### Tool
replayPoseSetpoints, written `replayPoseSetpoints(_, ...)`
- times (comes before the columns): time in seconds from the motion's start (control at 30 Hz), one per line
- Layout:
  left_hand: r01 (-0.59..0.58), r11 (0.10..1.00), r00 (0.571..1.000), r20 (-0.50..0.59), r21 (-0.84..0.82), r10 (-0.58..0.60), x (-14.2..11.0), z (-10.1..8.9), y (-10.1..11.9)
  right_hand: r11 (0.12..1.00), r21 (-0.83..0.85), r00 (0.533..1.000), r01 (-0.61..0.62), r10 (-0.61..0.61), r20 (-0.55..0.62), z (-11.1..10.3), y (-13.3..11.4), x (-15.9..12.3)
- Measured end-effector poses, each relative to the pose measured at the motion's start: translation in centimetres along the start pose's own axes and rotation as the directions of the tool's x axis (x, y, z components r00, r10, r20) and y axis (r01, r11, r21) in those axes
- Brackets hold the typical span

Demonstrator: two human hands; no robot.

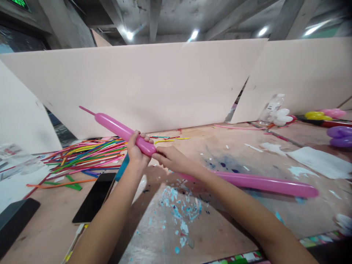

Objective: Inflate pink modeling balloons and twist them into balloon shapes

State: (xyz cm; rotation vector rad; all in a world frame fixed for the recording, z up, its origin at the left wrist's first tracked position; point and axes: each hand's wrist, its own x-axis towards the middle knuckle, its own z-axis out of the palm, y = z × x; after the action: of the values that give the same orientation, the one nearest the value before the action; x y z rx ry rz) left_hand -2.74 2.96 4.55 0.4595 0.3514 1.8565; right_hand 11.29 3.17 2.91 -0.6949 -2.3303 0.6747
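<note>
Pink balloon (118, 127), smooth glossy rubber, sausage-shaped, with a thin uninflated tail; centre-left of the frame, above the table (220, 227). Long axis diagonal, the tail pointed to the upper left, the rounded end to the lower right. Left hand (139, 148): fingers wrapped around the balloon near its rounded end. Right hand (170, 158): thumb and fingers pinched at that end. Long pink length (266, 184), inflated, lay at lower right; whether it joined the first could not be told. Left of the hands: flat, multicoloured rubber strips (88, 156), loosely heaped; dark-screened phone (95, 198). Right: clear plastic bottle (271, 112). Behind: matte pale panel (143, 80).
</note>
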Motion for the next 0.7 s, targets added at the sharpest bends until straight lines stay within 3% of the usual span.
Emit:
replayPoseSetpoints(0.17,0.075,0.997,0.997,0.028,-0.016,-0.074,-0.6,0.2,-1.4,1.0,0.001,0.993,0.002,-0.002,-0.118,0.3,0.6,0.3)
replayPoseSetpoints(0.4,0.069,0.997,0.994,0.089,0.016,-0.07,-1.3,0.1,-3.0,0.982,-0.09,0.953,-0.166,0.137,-0.271,0.7,1.6,0.4)
replayPoseSetpoints(0.6,0.116,0.989,0.989,0.085,0.097,-0.125,-1.6,-0.2,-4.1,0.96,-0.085,0.927,-0.268,0.233,-0.295,0.9,2.3,0.5)
replayPoseSetpoints(0.7,0.078,0.987,0.994,0.06,0.141,-0.087,-1.6,-0.3,-4.8,0.951,-0.083,0.918,-0.296,0.26,-0.299,1.1,2.6,0.6)
